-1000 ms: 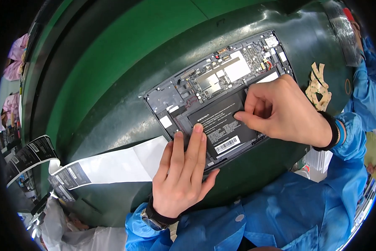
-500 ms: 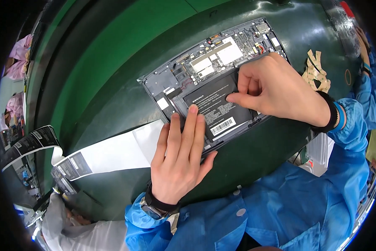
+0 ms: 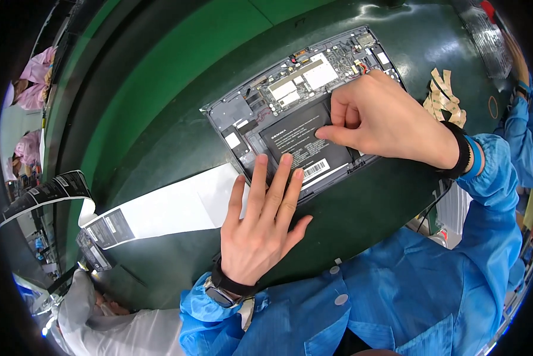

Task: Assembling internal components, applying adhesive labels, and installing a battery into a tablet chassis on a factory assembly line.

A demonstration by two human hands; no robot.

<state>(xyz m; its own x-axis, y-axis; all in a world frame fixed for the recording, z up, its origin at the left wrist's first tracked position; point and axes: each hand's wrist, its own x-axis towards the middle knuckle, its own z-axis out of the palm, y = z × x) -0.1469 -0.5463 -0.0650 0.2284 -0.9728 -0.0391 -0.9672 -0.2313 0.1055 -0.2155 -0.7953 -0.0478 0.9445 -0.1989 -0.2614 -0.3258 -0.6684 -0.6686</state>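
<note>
the opened laptop base [image 3: 305,113] lies toward the far right of the green surface [image 3: 177,77], its black battery [image 3: 308,148] already seated in its bay, circuit boards still bare. the left hand [image 3: 263,228] lies flat, fingers spread on the base's near edge, while the right hand [image 3: 385,118], fingers curled, presses the battery down; the back cover still looks to be missing.

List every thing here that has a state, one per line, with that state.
Laptop: back cover off, boards and battery bare, lying flat on the green table.
Battery: seated in the laptop, label side up.
Left hand: open, flat, fingertips on the laptop's near edge.
Right hand: curled, fingertips pressing the battery.
Tape strips: loose pile on the table.
</note>
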